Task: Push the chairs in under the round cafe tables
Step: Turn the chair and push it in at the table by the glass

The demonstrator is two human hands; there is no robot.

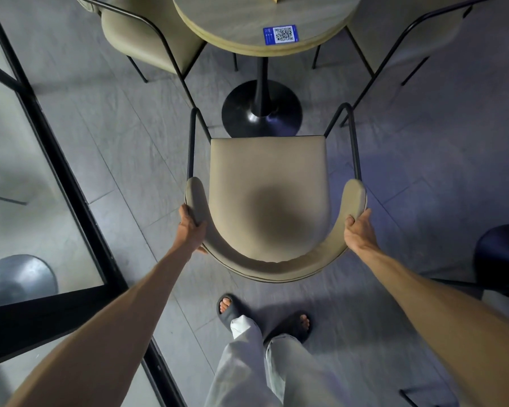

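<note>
The beige armchair (269, 198) stands squarely in front of the round cafe table (265, 22), its seat front near the table's black pedestal base (261, 108) but not yet under the top. The left hand (192, 227) is clamped on the left end of the curved backrest and the right hand (359, 230) on the right end, thumbs over the padding. The likeliest snag, I'd say, is the thin black arm rails meeting the table's rim, or the front legs knocking the pedestal if the chair goes in crooked; an uneven shove from one hand could swing it. A second chair (147, 33) on the left and a third chair (406, 33) on the right flank the gap, their frames close to this one's front corners, so the lane is tight. A black-framed glass partition (71, 183) runs along the left, and the sandalled feet (262, 315) stand just behind the chair.
</note>
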